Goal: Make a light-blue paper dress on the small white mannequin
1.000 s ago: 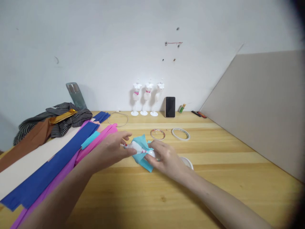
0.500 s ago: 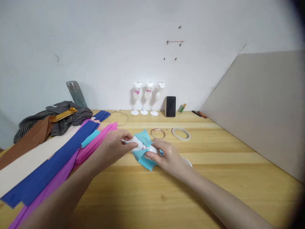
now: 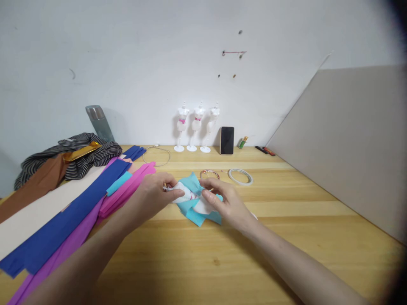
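A small white dress-form mannequin (image 3: 203, 206) lies on its side above the table, with a bit of pink at its waist. My left hand (image 3: 154, 190) is closed on its upper end, thumb along the white body. Light blue cloth (image 3: 193, 217), perhaps crepe paper, is spread beneath and around the mannequin. On the other side, my right hand (image 3: 227, 203) pinches the upper edge of this cloth between thumb and fingers near the mannequin's waist. The lower end of the mannequin is hidden behind my right hand.
Three white mannequins (image 3: 197, 123) stand by the wall beside a phone (image 3: 227, 140). Tape rolls (image 3: 241, 177) lie behind my right hand. Coloured strips (image 3: 79, 203), striped fabric (image 3: 79, 163) and a bottle (image 3: 100, 123) fill the left side.
My right hand has shifted up from the mannequin's lower body to the cloth's edge, uncovering more blue cloth at the right. My left hand keeps its hold.
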The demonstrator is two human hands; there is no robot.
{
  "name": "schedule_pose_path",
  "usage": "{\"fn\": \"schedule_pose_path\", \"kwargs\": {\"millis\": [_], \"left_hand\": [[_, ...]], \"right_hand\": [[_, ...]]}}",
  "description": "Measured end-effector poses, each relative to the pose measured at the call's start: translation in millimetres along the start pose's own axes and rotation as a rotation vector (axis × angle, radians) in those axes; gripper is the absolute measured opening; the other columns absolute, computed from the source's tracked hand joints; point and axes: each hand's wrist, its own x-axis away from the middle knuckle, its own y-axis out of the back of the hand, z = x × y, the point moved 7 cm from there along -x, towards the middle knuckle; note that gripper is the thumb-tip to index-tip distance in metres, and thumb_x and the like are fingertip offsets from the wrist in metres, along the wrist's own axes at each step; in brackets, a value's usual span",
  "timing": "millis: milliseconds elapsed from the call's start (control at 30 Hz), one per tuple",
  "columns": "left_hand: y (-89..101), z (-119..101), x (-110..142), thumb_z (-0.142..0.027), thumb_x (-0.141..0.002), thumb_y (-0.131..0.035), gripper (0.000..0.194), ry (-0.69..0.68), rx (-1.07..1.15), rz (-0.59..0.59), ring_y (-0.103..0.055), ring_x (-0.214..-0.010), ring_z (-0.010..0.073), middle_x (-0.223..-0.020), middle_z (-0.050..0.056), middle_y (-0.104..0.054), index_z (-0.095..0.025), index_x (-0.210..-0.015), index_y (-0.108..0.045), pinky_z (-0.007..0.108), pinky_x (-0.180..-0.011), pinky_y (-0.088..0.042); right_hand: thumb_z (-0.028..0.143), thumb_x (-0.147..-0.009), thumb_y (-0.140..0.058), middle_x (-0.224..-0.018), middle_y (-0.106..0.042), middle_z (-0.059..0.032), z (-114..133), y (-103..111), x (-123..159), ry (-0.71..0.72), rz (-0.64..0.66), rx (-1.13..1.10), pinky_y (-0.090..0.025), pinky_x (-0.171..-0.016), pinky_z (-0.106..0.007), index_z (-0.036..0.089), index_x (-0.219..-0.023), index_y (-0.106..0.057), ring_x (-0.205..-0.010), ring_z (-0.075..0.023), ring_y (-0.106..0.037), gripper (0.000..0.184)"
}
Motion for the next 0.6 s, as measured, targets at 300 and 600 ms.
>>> {"fn": "schedule_pose_path", "kwargs": {"millis": [300, 600], "left_hand": [[-6.1, -21.1, 12.6, -0.025, -0.078, -0.065, 0.010, -0.205, -0.070, -0.026, -0.053, -0.063, 0.0121, -0.069, -0.001, -0.061, -0.017, -0.074, -0.069, 0.024, -0.059, -0.038], [-6.4, -50.2, 34.7, -0.020, -0.077, -0.070, 0.006, -0.381, -0.228, -0.055, -0.058, -0.064, 0.0120, -0.074, -0.001, -0.063, -0.016, -0.076, -0.067, 0.023, -0.058, -0.041]], "right_hand": [[0.052, -0.085, -0.053, -0.088, -0.064, -0.0072, 40.2, 14.8, 9.9, 0.182, -0.096, 0.013, -0.047, -0.073, -0.037, 0.019, -0.090, -0.061, -0.084, -0.0226, -0.059, 0.034], [0.029, -0.086, -0.056, -0.067, -0.056, -0.0010, 59.2, 23.5, 21.5, 0.165, -0.194, 0.071, -0.043, -0.061, -0.030, 0.019, -0.070, -0.056, -0.064, -0.0151, -0.053, 0.019]]}}
